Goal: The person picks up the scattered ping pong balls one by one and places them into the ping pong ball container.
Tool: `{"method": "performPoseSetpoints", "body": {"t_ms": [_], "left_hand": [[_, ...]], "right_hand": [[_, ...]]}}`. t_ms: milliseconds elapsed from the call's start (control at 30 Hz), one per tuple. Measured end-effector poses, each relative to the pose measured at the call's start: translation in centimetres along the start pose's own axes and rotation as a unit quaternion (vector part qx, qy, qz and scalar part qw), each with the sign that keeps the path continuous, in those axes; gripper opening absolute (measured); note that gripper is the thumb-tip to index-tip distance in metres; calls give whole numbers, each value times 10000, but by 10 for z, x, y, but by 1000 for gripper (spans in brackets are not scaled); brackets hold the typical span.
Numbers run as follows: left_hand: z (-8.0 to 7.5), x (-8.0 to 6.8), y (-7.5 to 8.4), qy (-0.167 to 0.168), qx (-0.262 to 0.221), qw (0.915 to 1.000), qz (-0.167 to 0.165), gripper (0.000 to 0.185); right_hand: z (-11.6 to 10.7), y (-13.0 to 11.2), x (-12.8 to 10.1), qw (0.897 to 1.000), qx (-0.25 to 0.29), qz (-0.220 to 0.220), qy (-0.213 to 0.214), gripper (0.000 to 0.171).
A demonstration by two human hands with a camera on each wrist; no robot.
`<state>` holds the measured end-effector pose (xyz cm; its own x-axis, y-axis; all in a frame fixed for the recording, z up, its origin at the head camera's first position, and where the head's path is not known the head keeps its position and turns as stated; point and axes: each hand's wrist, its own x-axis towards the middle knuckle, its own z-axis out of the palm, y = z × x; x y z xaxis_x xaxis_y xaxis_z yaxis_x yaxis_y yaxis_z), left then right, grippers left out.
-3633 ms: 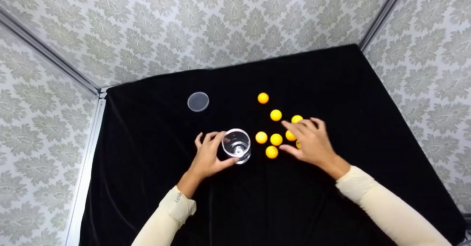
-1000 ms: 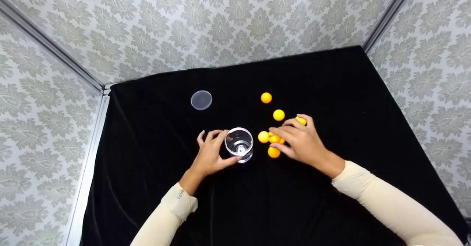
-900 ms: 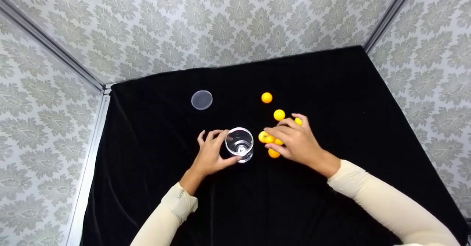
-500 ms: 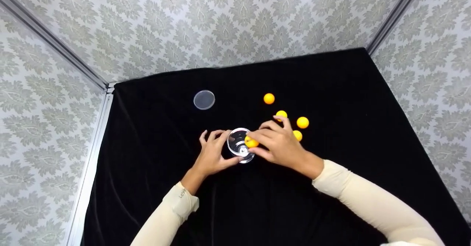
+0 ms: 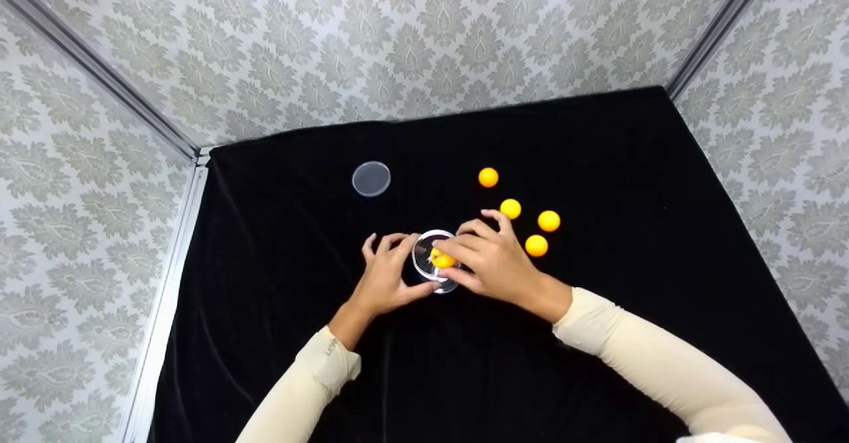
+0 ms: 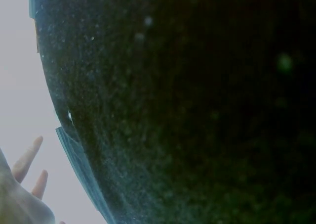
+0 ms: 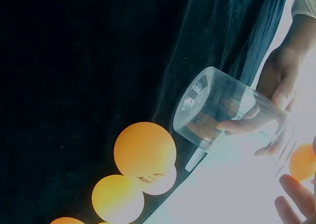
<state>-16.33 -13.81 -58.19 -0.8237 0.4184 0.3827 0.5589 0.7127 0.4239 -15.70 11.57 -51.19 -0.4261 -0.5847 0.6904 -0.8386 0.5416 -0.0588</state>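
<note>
A clear plastic cup (image 5: pixel 431 276) stands upright on the black cloth (image 5: pixel 597 151), and my left hand (image 5: pixel 392 276) grips its side with thumb and fingers. My right hand (image 5: pixel 487 264) pinches an orange ball (image 5: pixel 442 258) right over the cup's mouth. Whether it holds more balls under the palm is hidden. In the right wrist view, the cup (image 7: pixel 224 112) shows with left-hand fingers (image 7: pixel 279 88) round it, and the held ball (image 7: pixel 302 162) is at the right edge. The left wrist view has only cloth (image 6: pixel 197 110) and fingertips (image 6: pixel 27 159).
Several loose orange balls lie right of the cup: one far (image 5: pixel 488 177), one close to my right fingers (image 5: pixel 510 208), and two more (image 5: pixel 548 220) (image 5: pixel 536 245). A clear round lid (image 5: pixel 371 178) lies far left. Patterned walls enclose the cloth.
My right hand picked up balls from the cluster beside the cup and carried one left to the cup's mouth. The left hand and cup stayed put.
</note>
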Motion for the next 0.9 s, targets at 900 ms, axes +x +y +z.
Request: {"method": "performPoseSetpoints", "body": {"t_ms": [900], "left_hand": [[0, 1, 0, 63, 72, 9999, 41, 89]], "right_hand": [[2, 0, -1, 9999, -100, 32, -59, 49]]}}
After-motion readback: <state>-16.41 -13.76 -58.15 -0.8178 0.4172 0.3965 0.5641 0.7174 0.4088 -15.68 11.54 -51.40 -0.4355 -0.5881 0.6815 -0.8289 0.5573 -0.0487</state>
